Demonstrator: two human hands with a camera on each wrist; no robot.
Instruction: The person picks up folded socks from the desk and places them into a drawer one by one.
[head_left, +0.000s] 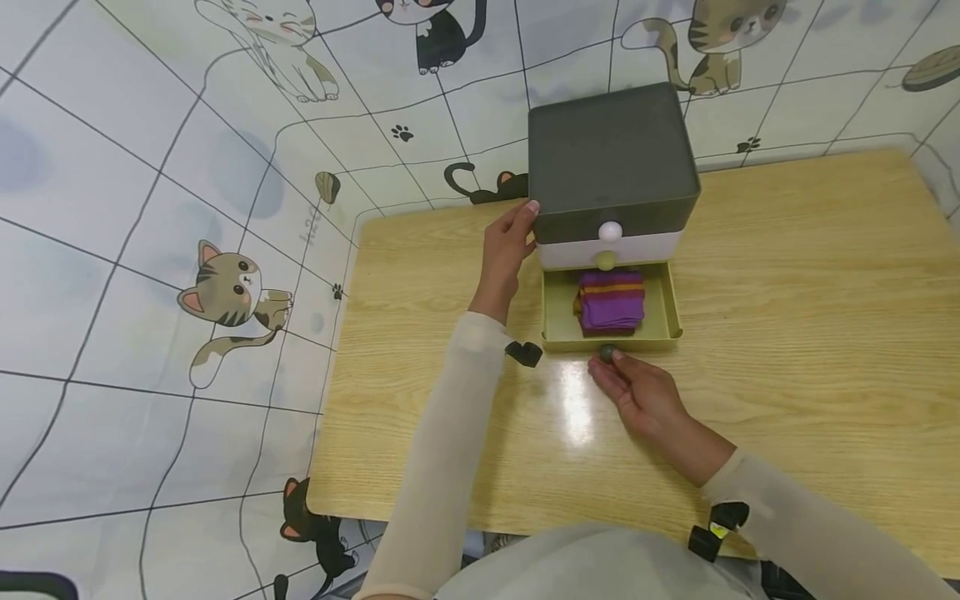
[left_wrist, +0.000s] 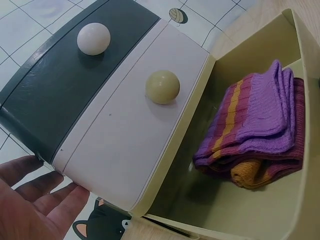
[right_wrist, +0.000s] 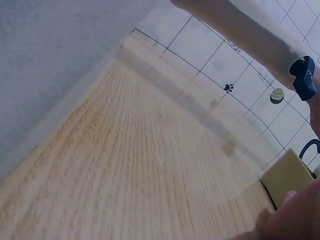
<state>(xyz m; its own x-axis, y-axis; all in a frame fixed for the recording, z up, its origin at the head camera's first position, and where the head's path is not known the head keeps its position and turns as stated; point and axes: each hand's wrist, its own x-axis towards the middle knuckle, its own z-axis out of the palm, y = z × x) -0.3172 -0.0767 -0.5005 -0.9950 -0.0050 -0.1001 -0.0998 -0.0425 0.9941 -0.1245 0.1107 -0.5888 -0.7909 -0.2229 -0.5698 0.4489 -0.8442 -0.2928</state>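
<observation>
A small drawer cabinet (head_left: 611, 158) stands on the table, its top dark grey-green and its middle drawer (left_wrist: 130, 105) white. The yellow-green bottom drawer (head_left: 558, 321) is pulled out. Folded knit socks (left_wrist: 250, 115), striped purple, maroon and orange, lie inside it. My left hand (head_left: 506, 254) rests against the cabinet's left side, thumb near the top edge; in the left wrist view its fingers (left_wrist: 55, 197) reach along that side. With thumb and fingers, my right hand (head_left: 648, 396) pinches the dark round knob (head_left: 607, 353) on the bottom drawer's front. The right wrist view catches only part of that hand (right_wrist: 295, 215).
The wooden table (head_left: 810, 333) extends to both sides of the cabinet. Behind and to the left rises a wall (head_left: 150, 333) covered with cat drawings and grid lines. A white knob (head_left: 611, 232) and a yellow-green knob (head_left: 605, 260) stick out from the upper drawers.
</observation>
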